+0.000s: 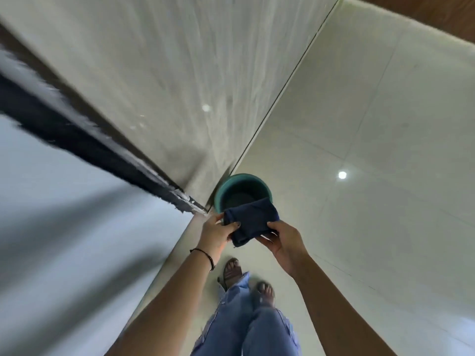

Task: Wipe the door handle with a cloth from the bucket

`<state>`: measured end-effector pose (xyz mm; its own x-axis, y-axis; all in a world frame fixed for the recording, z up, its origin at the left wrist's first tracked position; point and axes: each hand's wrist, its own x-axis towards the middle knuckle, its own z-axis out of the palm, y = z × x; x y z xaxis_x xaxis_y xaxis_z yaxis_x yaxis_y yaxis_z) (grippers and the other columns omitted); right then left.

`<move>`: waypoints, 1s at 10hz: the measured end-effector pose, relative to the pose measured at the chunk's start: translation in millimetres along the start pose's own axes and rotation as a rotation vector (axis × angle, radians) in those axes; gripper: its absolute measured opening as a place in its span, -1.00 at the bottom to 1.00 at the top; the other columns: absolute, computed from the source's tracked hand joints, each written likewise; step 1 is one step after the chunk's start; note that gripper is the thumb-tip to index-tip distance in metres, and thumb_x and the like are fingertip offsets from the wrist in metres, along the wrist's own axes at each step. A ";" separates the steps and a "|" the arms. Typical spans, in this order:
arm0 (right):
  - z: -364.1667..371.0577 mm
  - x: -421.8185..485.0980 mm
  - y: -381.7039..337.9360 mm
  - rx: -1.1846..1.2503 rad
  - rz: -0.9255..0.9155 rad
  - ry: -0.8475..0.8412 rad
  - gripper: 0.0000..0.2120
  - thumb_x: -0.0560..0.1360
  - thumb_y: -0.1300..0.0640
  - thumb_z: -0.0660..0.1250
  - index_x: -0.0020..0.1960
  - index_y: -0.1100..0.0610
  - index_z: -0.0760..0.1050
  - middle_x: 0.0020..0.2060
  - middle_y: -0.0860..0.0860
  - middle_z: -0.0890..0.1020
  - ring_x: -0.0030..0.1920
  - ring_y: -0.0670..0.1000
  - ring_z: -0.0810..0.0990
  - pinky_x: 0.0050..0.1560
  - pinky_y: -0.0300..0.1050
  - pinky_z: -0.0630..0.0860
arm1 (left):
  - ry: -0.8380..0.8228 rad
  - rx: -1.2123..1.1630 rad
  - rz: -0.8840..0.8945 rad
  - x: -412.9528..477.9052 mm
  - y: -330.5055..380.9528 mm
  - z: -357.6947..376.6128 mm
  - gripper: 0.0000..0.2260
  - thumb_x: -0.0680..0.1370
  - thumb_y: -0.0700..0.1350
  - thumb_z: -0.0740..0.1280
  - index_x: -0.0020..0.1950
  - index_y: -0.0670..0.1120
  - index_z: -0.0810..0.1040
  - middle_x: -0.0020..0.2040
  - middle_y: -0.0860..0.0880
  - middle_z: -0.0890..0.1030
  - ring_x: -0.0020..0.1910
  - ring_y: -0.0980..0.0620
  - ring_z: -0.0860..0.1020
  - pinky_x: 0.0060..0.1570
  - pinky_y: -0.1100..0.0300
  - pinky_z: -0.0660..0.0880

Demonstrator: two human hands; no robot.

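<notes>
1. One head-worn view, looking steeply down the person's front to the tiled floor [385,124].
2. It sits close above both hands: left hand [218,233] and right hand [282,244] grip a cloth [250,220] mid-frame.
3. A bucket [226,186] lies just beyond the grip (wide-angle edges bend).

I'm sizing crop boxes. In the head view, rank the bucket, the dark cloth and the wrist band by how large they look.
1. bucket and dark cloth: about alike, and the cloth is nearer the camera and hides part of the bucket
2. wrist band
</notes>
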<state>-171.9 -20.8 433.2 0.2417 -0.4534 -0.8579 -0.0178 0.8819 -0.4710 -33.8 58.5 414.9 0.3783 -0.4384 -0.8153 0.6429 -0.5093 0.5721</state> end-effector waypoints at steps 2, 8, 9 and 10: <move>-10.4 184.1 22.1 -0.200 0.055 0.138 -0.78 0.54 0.44 0.12 0.07 0.33 0.50 -0.08 0.25 0.59 -0.06 0.18 0.59 -0.10 0.03 0.62 | 0.083 0.101 -0.067 165.3 -57.8 21.1 -0.64 0.42 -0.58 0.19 -0.03 -0.16 0.51 -0.05 -0.23 0.56 -0.05 -0.17 0.55 0.06 -0.14 0.50; -16.0 568.2 156.9 -0.335 0.312 0.345 -0.58 0.62 0.31 0.09 0.48 0.27 0.24 0.37 0.23 0.43 0.33 0.22 0.46 0.32 0.03 0.44 | 0.479 0.122 -0.210 529.8 -226.6 39.7 -0.53 0.52 -0.42 0.15 0.43 -0.19 0.34 0.31 -0.23 0.49 0.26 -0.17 0.50 0.28 0.01 0.44; -17.5 559.6 157.2 -0.346 0.300 0.370 -0.58 0.60 0.33 0.11 0.45 0.30 0.27 0.37 0.24 0.44 0.33 0.22 0.46 0.32 0.05 0.44 | 0.470 0.118 -0.202 521.4 -224.8 41.2 -0.51 0.51 -0.40 0.14 0.43 -0.16 0.33 0.28 -0.21 0.51 0.23 -0.17 0.51 0.23 0.05 0.47; -18.2 530.3 152.8 -0.456 0.219 0.410 -0.53 0.54 0.37 0.17 0.45 0.29 0.26 0.37 0.26 0.43 0.36 0.22 0.44 0.37 0.07 0.40 | 0.456 0.082 -0.172 490.9 -220.5 40.2 -0.53 0.51 -0.42 0.18 0.41 -0.17 0.37 0.25 -0.15 0.54 0.18 -0.11 0.54 0.16 0.12 0.47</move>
